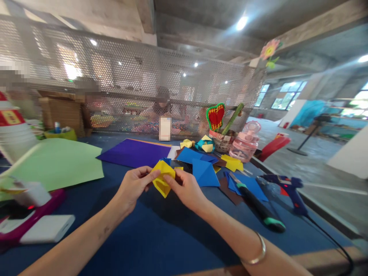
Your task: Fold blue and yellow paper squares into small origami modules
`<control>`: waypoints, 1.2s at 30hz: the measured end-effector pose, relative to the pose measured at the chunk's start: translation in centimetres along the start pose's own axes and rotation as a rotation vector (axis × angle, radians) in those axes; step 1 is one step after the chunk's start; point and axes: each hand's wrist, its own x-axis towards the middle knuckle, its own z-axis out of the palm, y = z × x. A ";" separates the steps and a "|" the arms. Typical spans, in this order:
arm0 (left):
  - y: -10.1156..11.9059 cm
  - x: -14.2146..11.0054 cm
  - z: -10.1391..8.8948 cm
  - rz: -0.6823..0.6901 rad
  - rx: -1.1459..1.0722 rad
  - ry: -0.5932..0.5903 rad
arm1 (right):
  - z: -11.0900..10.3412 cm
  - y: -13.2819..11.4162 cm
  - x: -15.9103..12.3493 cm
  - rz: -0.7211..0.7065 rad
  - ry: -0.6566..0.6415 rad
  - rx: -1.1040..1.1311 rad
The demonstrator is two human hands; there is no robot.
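Note:
Between my hands, above the dark blue table [126, 237], is a folded piece of yellow paper [163, 183] with creases and a pointed lower end. My left hand [132, 186] pinches its left side, thumb on the front. From the right, my right hand [188, 188] grips the other edge, its thumb pressing on the paper's face. Just behind the paper, a bit of blue paper [166, 161] shows; whether it is joined to the yellow piece I cannot tell. Blue folded sheets [204, 173] lie to the right of my right hand.
A green-and-black cutter [258, 207] and a blue glue gun [293, 189] with a cable lie at right. Behind them stand a pink clear bottle [245, 143] and a basket [224, 142]. Purple paper [132, 153] and light green paper [57, 163] lie left. A mesh partition [143, 84] rises behind.

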 end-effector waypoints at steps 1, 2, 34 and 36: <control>0.1 0.0 -0.1 0.003 -0.009 0.016 | 0.0 0.0 0.0 0.000 0.005 0.027; 0.1 0.1 -0.1 -0.005 -0.016 0.028 | -0.1 0.0 0.1 -0.001 0.016 0.046; -0.4 0.4 -0.3 0.043 -0.239 0.069 | -0.2 0.0 0.5 -0.108 0.211 -0.097; -0.5 0.5 -0.2 0.192 -0.150 0.094 | -0.2 0.1 0.5 -0.080 0.210 -0.068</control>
